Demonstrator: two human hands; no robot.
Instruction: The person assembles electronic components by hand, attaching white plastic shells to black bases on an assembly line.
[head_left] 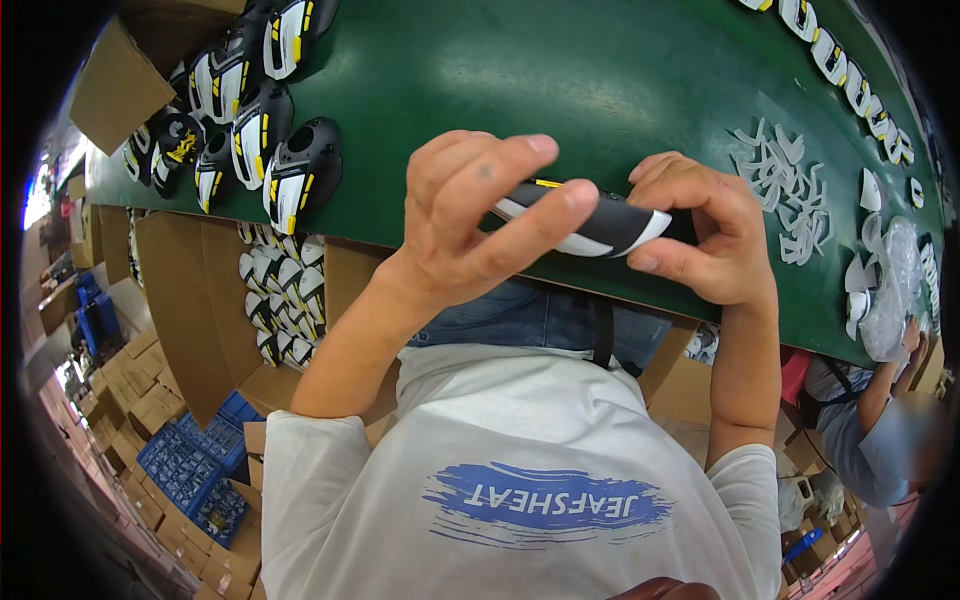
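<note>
In front of my body, above the near edge of the green table, both hands meet on a curved black-and-white plastic shell (622,226) with a bit of yellow trim. My left hand (460,215) holds its left end, thumb and fingers spread around it and covering part of it. At the other end, my right hand (705,225) pinches the white tip, fingers curled behind and thumb below. Some of the shell's surface is hidden by my left fingers.
Similar finished shells (303,170) stand at the table's left, above an open carton (195,300) of white-and-black parts. Thin translucent plastic pieces (785,190) lie in a pile on the right. Beyond are a row of white pieces (860,90), a clear plastic bag (895,290) and another person (865,430).
</note>
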